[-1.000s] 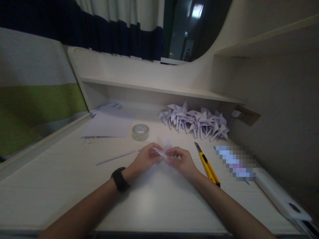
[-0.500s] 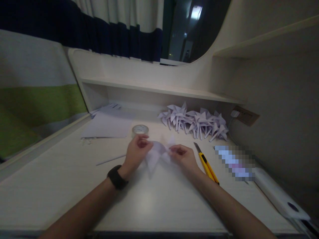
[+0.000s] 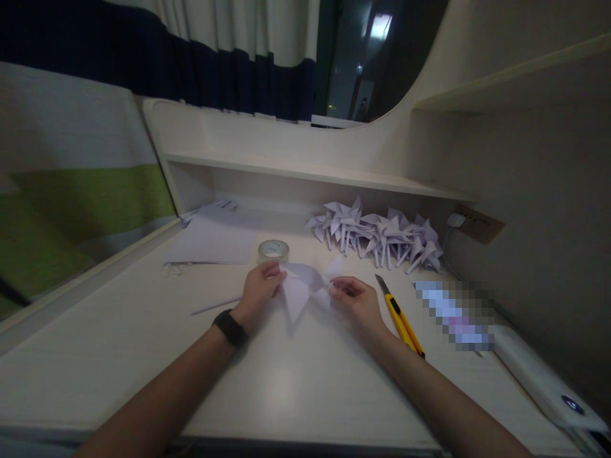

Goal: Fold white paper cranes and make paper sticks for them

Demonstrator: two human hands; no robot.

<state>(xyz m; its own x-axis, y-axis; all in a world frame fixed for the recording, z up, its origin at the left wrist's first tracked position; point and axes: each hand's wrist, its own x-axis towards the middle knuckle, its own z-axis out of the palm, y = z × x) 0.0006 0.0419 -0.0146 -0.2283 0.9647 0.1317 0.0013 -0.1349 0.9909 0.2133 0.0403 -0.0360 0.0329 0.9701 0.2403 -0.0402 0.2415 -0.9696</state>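
A white paper pinwheel with pointed, partly folded blades is held between my two hands just over the desk. My left hand, with a dark band on the wrist, pinches its left edge. On the other side my right hand has its fingertips closed on the right part of the paper, close to the middle. Behind my left hand lies a roll of clear tape. A thin white paper stick rests on the desk, its right end hidden by my left hand.
Several finished paper pinwheels are heaped at the back right under the shelf. A stack of white paper lies at the back left. Right of my right hand is a yellow utility knife with its blade out, then a blurred-out phone-like object.
My left hand has shifted along the paper's left edge, and the paper's left blade shows more plainly. Both hands keep hold of it. The whole view has moved slightly.
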